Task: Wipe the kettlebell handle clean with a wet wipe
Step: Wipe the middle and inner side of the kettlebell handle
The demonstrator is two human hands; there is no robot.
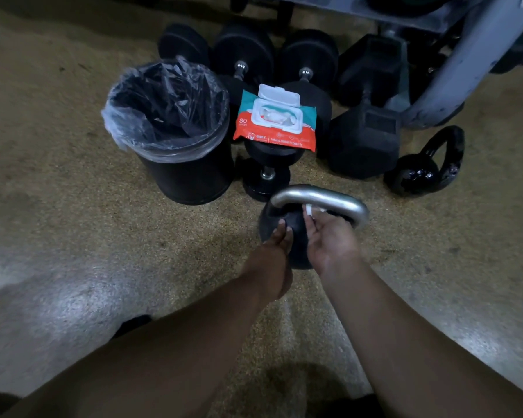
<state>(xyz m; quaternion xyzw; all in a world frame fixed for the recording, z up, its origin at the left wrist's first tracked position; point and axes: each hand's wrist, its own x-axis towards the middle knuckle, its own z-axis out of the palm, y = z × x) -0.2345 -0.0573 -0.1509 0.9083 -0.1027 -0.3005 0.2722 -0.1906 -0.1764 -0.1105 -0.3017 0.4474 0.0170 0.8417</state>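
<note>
A black kettlebell (287,227) with a silver handle (320,199) stands on the floor in front of me. My right hand (329,239) holds a white wet wipe (312,211) up against the underside of the handle, fingers curled round the wipe. My left hand (277,248) rests with straight fingers on the black body of the kettlebell. Behind it, a red and teal pack of wet wipes (275,122) lies on a dumbbell with its white lid flipped open.
A black bin (191,176) lined with a clear bag stands to the left. Several black dumbbells (364,146) lie in a row behind. A smaller black kettlebell (426,167) lies on the right beside a grey rack leg (465,64).
</note>
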